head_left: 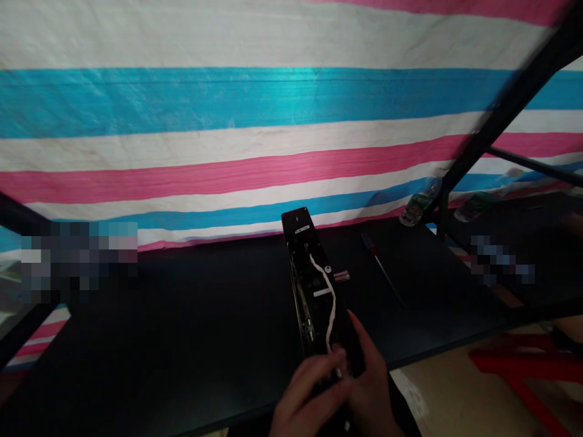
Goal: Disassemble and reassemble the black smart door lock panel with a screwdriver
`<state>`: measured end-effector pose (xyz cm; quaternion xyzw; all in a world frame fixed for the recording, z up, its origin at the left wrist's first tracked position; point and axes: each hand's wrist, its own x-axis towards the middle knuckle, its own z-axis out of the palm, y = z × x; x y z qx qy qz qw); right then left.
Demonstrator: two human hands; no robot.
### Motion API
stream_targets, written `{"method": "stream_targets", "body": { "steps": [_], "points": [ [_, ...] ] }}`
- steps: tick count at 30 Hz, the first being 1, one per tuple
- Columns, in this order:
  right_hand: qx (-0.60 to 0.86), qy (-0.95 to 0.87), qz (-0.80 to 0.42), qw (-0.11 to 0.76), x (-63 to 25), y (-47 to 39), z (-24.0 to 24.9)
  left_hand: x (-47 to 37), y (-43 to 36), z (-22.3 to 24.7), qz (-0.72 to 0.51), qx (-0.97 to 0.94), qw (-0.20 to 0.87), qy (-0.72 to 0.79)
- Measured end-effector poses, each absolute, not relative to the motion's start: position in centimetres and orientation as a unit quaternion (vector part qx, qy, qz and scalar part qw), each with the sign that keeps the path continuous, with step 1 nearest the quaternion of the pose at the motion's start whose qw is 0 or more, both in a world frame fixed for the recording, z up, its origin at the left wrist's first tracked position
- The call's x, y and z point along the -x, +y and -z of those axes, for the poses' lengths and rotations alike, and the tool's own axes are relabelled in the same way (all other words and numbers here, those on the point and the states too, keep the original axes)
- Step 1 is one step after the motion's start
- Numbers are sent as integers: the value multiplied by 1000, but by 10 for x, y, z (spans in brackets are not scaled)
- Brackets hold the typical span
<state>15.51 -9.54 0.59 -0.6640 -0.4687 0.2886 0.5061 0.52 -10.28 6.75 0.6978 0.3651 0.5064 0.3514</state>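
In the head view, a long, open black housing (319, 267) is lying lengthwise over the near-middle of the black table (182, 328), its far end pointing toward the striped sheet (255, 164). Inside it, a white cable (331, 297) is running down toward the hands, and a narrow strip of parts (307, 318) is sitting along the left wall. The right hand (371, 382) is gripping the housing's near right side. The left hand (310, 394) is bending its fingers together over the near end, by the cable; whether they are pinching it, I cannot tell. A small pinkish item (341, 275) is lying just right of the housing, and a screwdriver (381, 267) is resting farther right. Beyond, a clear bottle (413, 209) with a green label is leaning near the frame post (441, 212); its contents are too unclear to tell.
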Motion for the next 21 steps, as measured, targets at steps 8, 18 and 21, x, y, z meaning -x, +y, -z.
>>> {"method": "stream_targets", "body": {
  "steps": [8,18,21],
  "points": [
    [670,-543,-187,470,-138,-94,7,-18,-31,-15,-476,-501,430,581],
    [623,-639,-179,414,-144,-91,11,-39,-28,-8,-511,-453,469,560],
    [614,-655,-213,384,-141,-93,17,-40,-26,-7,-509,-471,456,557]
  ]
}}
